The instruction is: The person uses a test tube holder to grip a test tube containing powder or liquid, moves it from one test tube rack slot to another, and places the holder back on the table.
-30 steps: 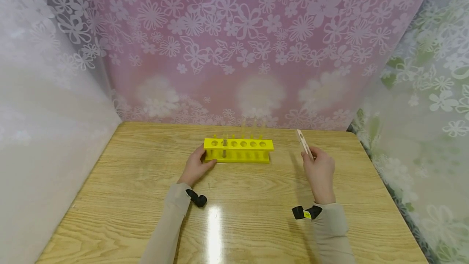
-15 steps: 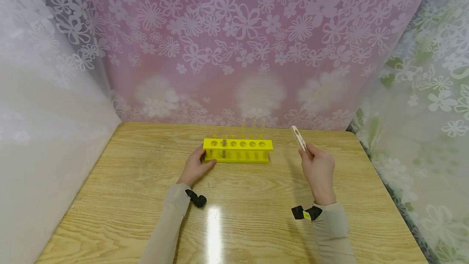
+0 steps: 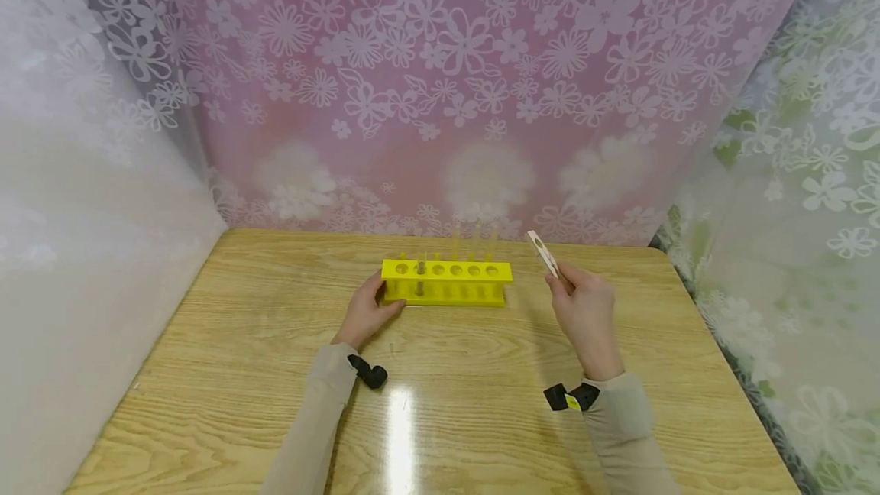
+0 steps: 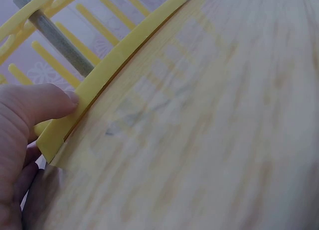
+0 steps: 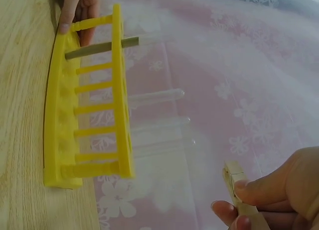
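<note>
A yellow test tube rack (image 3: 447, 272) stands on the wooden table. My left hand (image 3: 364, 313) grips its left end, the thumb (image 4: 55, 101) on the base and the other fingers behind. In the second hole from the left stands a test tube (image 4: 62, 43) with grey-brown contents. Several clear tubes (image 5: 158, 96) sit upside down on pegs along the rack's back. Right of the rack, my right hand (image 3: 584, 315) holds a wooden test tube holder (image 3: 543, 253) in the air, pinched between thumb and fingers. Its end tilts up and left, apart from the rack.
Wooden tabletop (image 3: 467, 418) spreads in front and to both sides of the rack. A pink flowered curtain (image 3: 447, 98) hangs close behind the table's back edge. Pale curtains hang on the left (image 3: 103, 212) and right (image 3: 791, 266).
My right hand has moved left toward the rack with the wooden test tube holder, whose end now stands slightly higher. The left hand and the rack have stayed in place.
</note>
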A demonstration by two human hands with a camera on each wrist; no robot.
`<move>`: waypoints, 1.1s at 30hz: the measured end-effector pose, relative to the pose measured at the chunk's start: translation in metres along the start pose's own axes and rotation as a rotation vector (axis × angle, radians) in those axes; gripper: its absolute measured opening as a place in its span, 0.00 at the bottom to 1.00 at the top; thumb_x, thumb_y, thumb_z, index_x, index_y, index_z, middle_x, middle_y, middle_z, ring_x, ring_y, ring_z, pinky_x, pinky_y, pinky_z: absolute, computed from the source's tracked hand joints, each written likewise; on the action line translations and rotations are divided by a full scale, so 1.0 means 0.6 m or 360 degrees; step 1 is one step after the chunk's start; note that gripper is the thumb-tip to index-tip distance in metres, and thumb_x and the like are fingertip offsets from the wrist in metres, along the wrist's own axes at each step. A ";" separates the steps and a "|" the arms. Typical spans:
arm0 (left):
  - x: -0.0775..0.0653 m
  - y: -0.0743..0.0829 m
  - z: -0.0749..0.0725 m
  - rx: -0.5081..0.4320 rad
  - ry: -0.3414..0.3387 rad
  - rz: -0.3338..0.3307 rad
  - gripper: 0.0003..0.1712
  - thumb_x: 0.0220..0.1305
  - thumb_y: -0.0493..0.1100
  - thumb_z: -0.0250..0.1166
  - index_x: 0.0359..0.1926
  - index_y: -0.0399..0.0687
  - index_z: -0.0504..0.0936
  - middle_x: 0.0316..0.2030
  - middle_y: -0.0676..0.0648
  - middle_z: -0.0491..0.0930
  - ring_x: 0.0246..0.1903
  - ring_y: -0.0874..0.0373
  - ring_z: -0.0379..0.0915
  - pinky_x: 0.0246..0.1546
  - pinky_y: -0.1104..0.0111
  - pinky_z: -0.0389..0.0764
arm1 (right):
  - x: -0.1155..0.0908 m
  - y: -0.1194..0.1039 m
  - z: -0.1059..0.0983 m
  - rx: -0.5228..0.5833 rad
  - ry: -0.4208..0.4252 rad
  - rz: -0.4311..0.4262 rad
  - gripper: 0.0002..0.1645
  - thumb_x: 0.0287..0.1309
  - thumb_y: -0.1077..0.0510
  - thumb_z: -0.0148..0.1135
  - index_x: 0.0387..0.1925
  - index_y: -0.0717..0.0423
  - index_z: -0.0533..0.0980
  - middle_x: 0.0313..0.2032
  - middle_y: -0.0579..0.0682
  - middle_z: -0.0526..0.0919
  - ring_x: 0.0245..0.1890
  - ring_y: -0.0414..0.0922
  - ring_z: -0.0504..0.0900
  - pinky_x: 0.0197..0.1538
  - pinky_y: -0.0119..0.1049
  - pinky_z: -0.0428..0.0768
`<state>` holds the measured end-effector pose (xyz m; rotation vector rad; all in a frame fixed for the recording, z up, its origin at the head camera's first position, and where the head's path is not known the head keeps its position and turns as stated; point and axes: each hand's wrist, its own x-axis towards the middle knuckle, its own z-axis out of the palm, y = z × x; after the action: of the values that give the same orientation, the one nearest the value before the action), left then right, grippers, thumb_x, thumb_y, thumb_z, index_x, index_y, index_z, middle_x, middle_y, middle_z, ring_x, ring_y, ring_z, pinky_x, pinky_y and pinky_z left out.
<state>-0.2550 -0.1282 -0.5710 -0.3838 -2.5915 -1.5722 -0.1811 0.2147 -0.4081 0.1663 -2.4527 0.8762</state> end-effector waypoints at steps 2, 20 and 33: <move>0.000 0.001 0.000 0.0002 -0.0006 -0.0007 0.35 0.60 0.43 0.73 0.68 0.53 0.71 0.61 0.46 0.74 0.59 0.52 0.72 0.60 0.56 0.75 | 0.002 -0.002 0.004 -0.0012 0.0001 -0.0046 0.13 0.58 0.68 0.68 0.45 0.71 0.83 0.23 0.59 0.84 0.12 0.41 0.69 0.14 0.31 0.65; 0.000 0.001 -0.003 -0.0017 -0.0024 -0.0007 0.34 0.61 0.43 0.73 0.67 0.54 0.72 0.61 0.47 0.74 0.58 0.52 0.72 0.60 0.56 0.75 | 0.007 -0.033 0.015 -0.0005 -0.0055 -0.0160 0.12 0.58 0.68 0.68 0.44 0.71 0.83 0.17 0.54 0.79 0.10 0.39 0.64 0.14 0.32 0.63; 0.002 -0.002 -0.003 -0.0017 -0.0029 -0.0017 0.34 0.60 0.44 0.73 0.66 0.52 0.72 0.60 0.47 0.74 0.58 0.52 0.73 0.60 0.57 0.75 | 0.014 -0.058 0.020 0.0023 -0.0085 -0.0226 0.08 0.60 0.67 0.67 0.41 0.66 0.84 0.14 0.48 0.74 0.09 0.35 0.57 0.13 0.31 0.60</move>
<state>-0.2562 -0.1299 -0.5709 -0.3872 -2.6043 -1.5938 -0.1836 0.1805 -0.3921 0.3685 -2.4494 0.8380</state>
